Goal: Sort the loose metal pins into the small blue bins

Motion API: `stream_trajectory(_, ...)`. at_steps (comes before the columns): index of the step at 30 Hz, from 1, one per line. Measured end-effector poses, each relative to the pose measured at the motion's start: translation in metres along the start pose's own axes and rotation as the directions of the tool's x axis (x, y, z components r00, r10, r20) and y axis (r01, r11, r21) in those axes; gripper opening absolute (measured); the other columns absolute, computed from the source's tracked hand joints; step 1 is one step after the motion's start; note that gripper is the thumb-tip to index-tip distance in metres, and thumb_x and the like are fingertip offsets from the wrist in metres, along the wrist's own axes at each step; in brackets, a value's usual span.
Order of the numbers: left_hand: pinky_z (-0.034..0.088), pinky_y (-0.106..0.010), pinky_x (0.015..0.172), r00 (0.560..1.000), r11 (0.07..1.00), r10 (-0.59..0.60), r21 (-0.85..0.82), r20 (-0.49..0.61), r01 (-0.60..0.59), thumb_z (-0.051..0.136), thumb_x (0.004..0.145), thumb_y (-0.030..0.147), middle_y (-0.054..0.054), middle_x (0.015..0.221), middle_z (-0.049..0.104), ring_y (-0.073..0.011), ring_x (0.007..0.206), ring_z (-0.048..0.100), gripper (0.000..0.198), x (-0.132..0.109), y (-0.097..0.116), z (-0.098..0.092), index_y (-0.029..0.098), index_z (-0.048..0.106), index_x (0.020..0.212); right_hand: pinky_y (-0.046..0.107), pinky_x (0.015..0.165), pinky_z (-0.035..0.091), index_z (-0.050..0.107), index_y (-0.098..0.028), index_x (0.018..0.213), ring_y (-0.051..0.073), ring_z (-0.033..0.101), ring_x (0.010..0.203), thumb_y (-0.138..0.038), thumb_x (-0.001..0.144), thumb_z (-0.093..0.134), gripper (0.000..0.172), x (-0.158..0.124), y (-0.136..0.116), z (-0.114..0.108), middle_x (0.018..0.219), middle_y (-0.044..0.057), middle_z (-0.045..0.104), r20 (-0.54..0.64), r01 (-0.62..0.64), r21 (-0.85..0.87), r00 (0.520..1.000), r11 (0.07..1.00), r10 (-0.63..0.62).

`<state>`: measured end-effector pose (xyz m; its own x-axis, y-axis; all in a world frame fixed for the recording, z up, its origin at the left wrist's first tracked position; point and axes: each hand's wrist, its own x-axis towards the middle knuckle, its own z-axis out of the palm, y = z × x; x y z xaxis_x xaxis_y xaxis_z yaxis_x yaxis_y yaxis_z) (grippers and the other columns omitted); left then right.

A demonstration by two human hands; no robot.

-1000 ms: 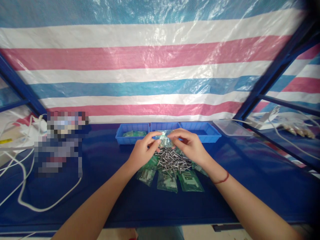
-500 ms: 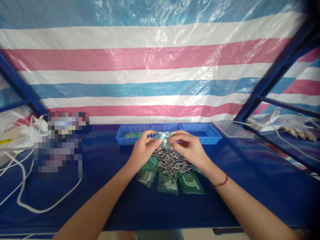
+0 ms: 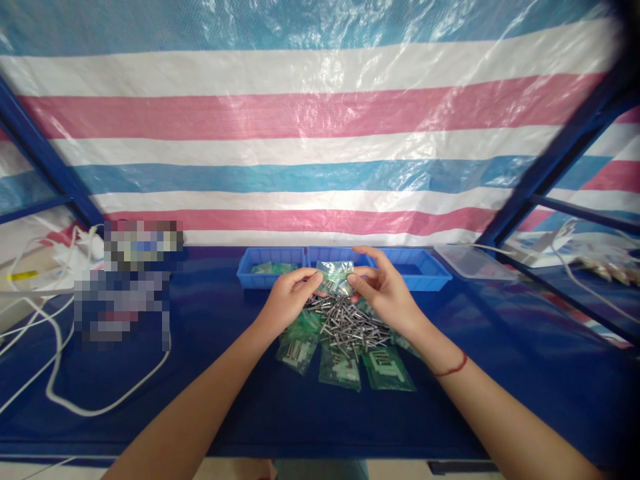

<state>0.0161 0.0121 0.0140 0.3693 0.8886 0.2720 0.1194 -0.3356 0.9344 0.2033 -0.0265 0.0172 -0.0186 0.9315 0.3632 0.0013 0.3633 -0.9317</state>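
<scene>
A small clear plastic bag (image 3: 336, 275) is held up between my two hands, above a heap of metal pins or screws (image 3: 353, 323). My left hand (image 3: 293, 293) pinches its left edge between thumb and fingers. On the other edge, the thumb and a finger of my right hand (image 3: 383, 285) grip it, with another finger raised. What lies inside this bag is too small to make out. Around the heap's near side lie filled green-tinted bags: one at the left (image 3: 299, 350), one in the middle (image 3: 340, 367) and one at the right (image 3: 387, 369), with pins and pale pieces showing.
Behind my hands stands a row of blue bins (image 3: 425, 272); the left bin (image 3: 247, 277) holds green bags. A translucent plastic lid (image 3: 475, 261) lies to their right. White cables (image 3: 100, 408) loop over the blue table (image 3: 225, 413) at the left, and blue frame posts rise on both sides.
The bag is now spread flatter between my hands. My right index finger has lifted away from it. The whole view has shifted slightly.
</scene>
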Motion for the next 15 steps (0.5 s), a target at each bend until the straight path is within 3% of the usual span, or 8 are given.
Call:
stream_trajectory(3,0.050,-0.027,0.069,0.978,0.990,0.098,0.114,-0.186,-0.078,0.057,0.084,0.041,-0.003,0.086,0.072,-0.0191,0.078,0.066,0.029,0.003,0.002,-0.011,0.017,0.071,0.093,0.027,0.051,0.053,0.031,-0.026,0.127,0.012,0.061,0.058,-0.041,0.079,0.063,0.058,0.000,-0.001,-0.002,0.089,0.002,0.065,-0.016,-0.044,0.003,0.999,0.999,0.044)
stream_trajectory(4,0.050,-0.027,0.073,0.950,0.980,0.146,0.169,-0.275,-0.102,0.056,0.084,0.040,-0.004,0.090,0.072,-0.0195,0.081,0.065,0.029,0.004,0.003,-0.017,0.017,0.070,0.094,0.027,0.050,0.052,0.031,-0.026,0.126,0.012,0.062,0.058,-0.043,0.079,0.062,0.059,0.001,-0.001,-0.003,0.091,0.003,0.065,-0.036,-0.064,-0.002,0.997,0.998,0.064)
stream_trajectory(6,0.048,-0.029,0.080,0.855,0.937,0.273,0.325,-0.441,-0.132,0.055,0.086,0.039,-0.004,0.097,0.071,-0.0203,0.088,0.065,0.029,0.007,0.004,-0.032,0.018,0.070,0.098,0.027,0.049,0.052,0.032,-0.025,0.123,0.013,0.062,0.058,-0.044,0.078,0.063,0.058,0.002,0.000,-0.005,0.091,0.003,0.064,-0.078,-0.102,-0.023,0.992,0.995,0.100)
stream_trajectory(8,0.043,-0.031,0.091,0.790,0.823,0.431,0.548,-0.436,-0.147,0.052,0.089,0.036,-0.005,0.104,0.070,-0.0210,0.098,0.062,0.027,0.009,0.003,-0.049,0.020,0.070,0.102,0.027,0.049,0.051,0.034,-0.024,0.120,0.013,0.062,0.058,-0.044,0.076,0.065,0.058,0.003,0.002,-0.007,0.089,0.002,0.063,-0.105,-0.122,-0.042,0.988,0.992,0.117)
stream_trajectory(10,0.039,-0.034,0.094,0.818,0.690,0.478,0.713,-0.319,-0.125,0.052,0.090,0.032,-0.006,0.105,0.070,-0.0223,0.102,0.060,0.025,0.012,-0.001,-0.062,0.023,0.071,0.102,0.026,0.048,0.050,0.034,-0.025,0.119,0.013,0.061,0.057,-0.044,0.076,0.065,0.057,0.004,0.006,-0.007,0.087,0.001,0.061,-0.108,-0.122,-0.057,0.987,0.991,0.115)
stream_trajectory(13,0.039,-0.037,0.088,0.918,0.574,0.347,0.818,-0.193,-0.045,0.055,0.087,0.031,-0.005,0.099,0.072,-0.0241,0.097,0.061,0.020,0.016,-0.009,-0.071,0.025,0.073,0.093,0.026,0.048,0.048,0.032,-0.025,0.123,0.012,0.059,0.056,-0.044,0.080,0.061,0.055,0.002,0.010,-0.007,0.086,-0.001,0.059,-0.088,-0.078,-0.126,0.994,0.989,0.067)
stream_trajectory(15,0.038,-0.037,0.087,0.945,0.536,0.293,0.843,-0.147,-0.035,0.055,0.087,0.035,-0.005,0.095,0.073,-0.0249,0.096,0.060,0.020,0.017,-0.013,-0.071,0.025,0.073,0.090,0.027,0.049,0.047,0.033,-0.025,0.126,0.012,0.057,0.056,-0.041,0.083,0.057,0.052,0.000,0.009,-0.005,0.086,0.000,0.059,-0.054,-0.006,-0.248,0.998,0.969,-0.008)
